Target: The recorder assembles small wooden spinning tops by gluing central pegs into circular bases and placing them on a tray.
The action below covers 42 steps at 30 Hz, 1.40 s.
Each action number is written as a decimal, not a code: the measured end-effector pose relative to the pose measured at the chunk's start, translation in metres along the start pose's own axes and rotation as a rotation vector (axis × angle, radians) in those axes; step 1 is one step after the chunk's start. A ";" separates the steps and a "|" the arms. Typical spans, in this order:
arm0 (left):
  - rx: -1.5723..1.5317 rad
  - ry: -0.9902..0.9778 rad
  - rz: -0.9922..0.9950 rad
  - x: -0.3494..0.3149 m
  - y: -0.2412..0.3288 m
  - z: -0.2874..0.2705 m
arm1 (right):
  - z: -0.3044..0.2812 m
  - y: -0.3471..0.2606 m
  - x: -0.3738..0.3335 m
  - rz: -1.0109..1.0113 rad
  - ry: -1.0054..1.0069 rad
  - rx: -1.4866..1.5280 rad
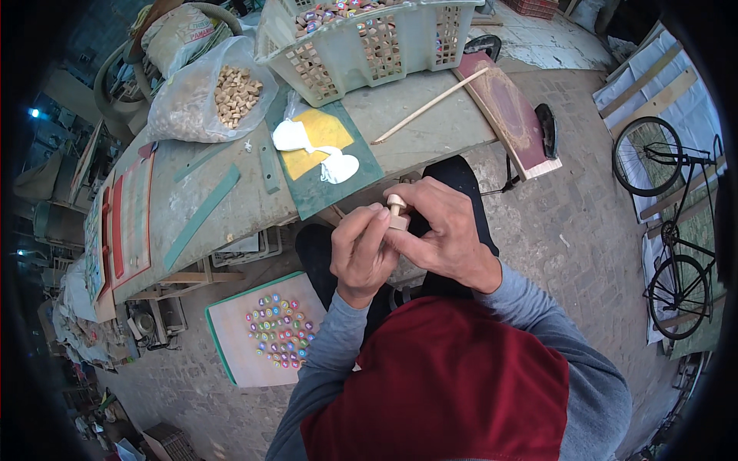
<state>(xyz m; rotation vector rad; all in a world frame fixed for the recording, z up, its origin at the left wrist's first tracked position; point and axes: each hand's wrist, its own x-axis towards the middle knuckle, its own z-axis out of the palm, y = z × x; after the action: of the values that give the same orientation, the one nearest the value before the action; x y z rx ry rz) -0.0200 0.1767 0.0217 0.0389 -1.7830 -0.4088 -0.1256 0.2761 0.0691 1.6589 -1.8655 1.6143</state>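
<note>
Between my two hands is a small bare wooden peg (397, 204) with a rounded head, its lower end at a wooden block (399, 222). My left hand (360, 252) pinches the pieces from the left with thumb and fingertips. My right hand (446, 230) closes round them from the other side, fingers at the head and thumb by the block. Which piece each hand grips cannot be told exactly. Beyond my hands, a green board (317, 201) bears a yellow sheet (329, 129) and white patches (338, 166), perhaps glue.
A plastic bag of wooden pieces (237, 96) and a pale crate (338, 73) full of painted pieces stand on the table. A wooden stick (430, 104) lies near a maroon plank (503, 107). Low on the left, a tray (234, 330) bears colourful discs. A bicycle (669, 223) stands right.
</note>
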 end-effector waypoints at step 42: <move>-0.041 0.198 -0.177 -0.025 -0.021 0.015 | 0.024 -0.001 0.000 -0.002 -0.047 -0.034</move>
<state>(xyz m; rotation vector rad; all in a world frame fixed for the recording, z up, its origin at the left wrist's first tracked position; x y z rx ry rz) -0.0318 0.1672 -0.0103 0.2025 -1.5804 -0.5495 -0.1130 0.2579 0.0607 1.6985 -1.9016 1.5472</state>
